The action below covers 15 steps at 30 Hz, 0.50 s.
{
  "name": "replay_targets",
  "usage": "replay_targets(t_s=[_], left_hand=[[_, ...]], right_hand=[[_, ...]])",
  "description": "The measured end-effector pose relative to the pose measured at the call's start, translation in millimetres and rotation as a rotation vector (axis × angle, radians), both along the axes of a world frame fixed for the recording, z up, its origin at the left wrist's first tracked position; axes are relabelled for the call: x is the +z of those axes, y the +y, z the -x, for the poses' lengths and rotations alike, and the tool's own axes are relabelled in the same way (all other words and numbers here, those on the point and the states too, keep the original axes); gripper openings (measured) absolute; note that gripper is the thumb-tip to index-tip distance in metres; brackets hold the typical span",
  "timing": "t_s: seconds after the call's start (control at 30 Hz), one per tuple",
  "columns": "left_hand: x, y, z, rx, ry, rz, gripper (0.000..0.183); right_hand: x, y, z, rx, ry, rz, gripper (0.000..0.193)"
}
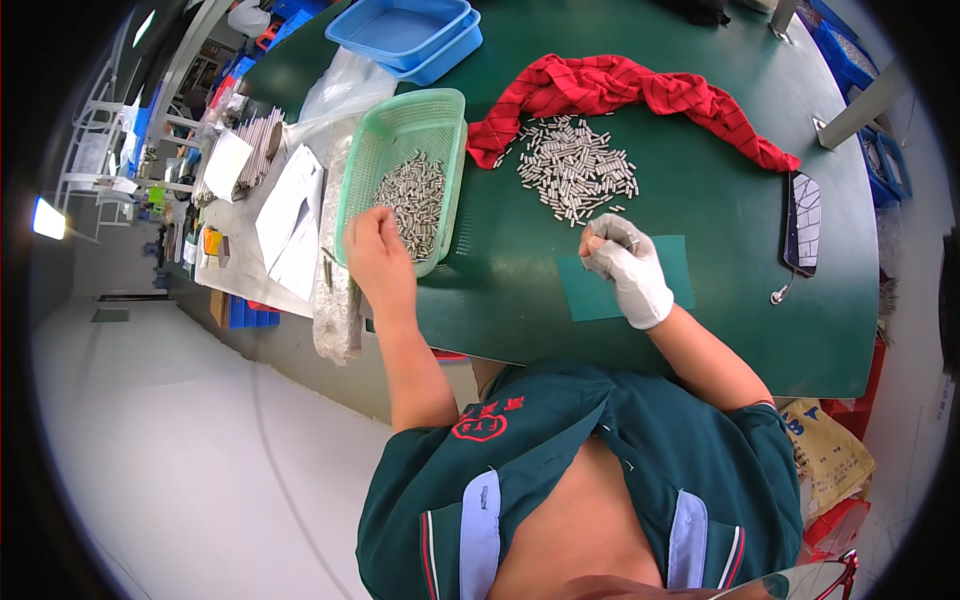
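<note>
My bare left hand (pixel 379 255) is over the near left part of a light green plastic basket (pixel 352 190), its fingers curled together. Whatever those fingers may hold is hidden. Many small silvery metal pins (pixel 418 200) lie inside the basket. My right hand (pixel 630 268) wears a white glove with bare fingertips showing. It is closed above a green mat (pixel 585 295), thumb and fingers drawn together, and I cannot make out what is between them. Just beyond this hand, a loose pile of the same metal pins (pixel 575 165) is spread on the dark green table (pixel 500 310).
A crumpled red checked cloth (pixel 620 85) curves behind the pile. At right lies a dark phone (pixel 802 225) with an earphone (pixel 780 296). Blue trays (pixel 400 30) are stacked at the back. Papers (pixel 290 215) and plastic wrap (pixel 335 320) lie left of the basket.
</note>
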<state>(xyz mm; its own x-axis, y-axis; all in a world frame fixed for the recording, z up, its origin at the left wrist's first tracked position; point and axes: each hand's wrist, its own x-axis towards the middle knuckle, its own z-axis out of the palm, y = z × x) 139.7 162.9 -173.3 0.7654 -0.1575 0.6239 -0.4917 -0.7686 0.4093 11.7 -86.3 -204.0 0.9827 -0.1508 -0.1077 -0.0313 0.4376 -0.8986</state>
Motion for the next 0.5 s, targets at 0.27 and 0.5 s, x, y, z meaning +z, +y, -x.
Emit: replay_targets(t_s=[0.27,0.5], left_hand=[[-19.2,-68.7,16.1,-0.409,0.183,0.142,0.01],[-64.2,-93.1,-10.0,-0.5,0.347,-0.067,0.01]], right_hand=[[9.0,-10.0,3.1,-0.032,0.064,0.013,0.015],[2.4,-10.9,13.4,-0.002,0.053,0.055,0.023]])
